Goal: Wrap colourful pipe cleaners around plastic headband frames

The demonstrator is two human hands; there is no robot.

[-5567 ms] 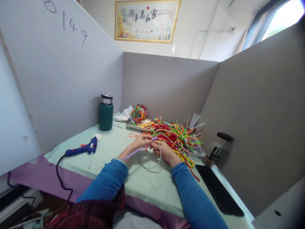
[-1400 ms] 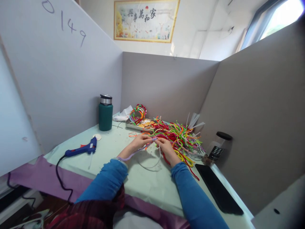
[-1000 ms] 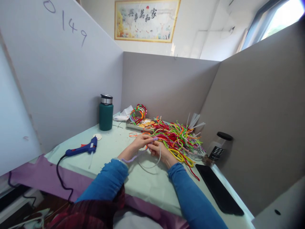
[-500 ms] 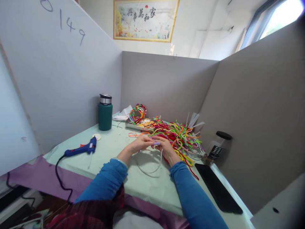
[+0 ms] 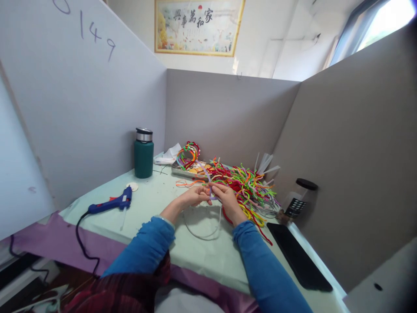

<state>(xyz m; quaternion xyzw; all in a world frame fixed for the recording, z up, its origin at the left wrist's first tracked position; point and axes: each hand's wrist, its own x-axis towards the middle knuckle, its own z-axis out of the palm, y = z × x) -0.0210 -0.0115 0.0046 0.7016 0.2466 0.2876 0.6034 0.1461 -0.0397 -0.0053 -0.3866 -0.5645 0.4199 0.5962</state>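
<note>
My left hand (image 5: pixel 191 198) and my right hand (image 5: pixel 225 199) meet over the pale green table (image 5: pixel 150 208), fingers pinched together. Between them they hold a lilac pipe cleaner (image 5: pixel 208 182) that sticks up and away from the fingertips, wound round the top of a thin white headband (image 5: pixel 202 229). The headband's arc hangs down toward me and rests on the table. A heap of many-coloured pipe cleaners (image 5: pixel 247 184) lies just behind and right of my right hand.
A blue hot-glue gun (image 5: pixel 110 203) with a black cord lies at the left. A green flask (image 5: pixel 143 153) stands at the back left. A metal tray (image 5: pixel 190 168) with coloured hoops, a dark-lidded jar (image 5: pixel 298 201) and a black phone (image 5: pixel 298 256) lie nearby. Partition walls enclose the table.
The lilac pipe cleaner trailed back toward my left forearm earlier; now its free end points up and away from my fingers. Both hands stayed close together.
</note>
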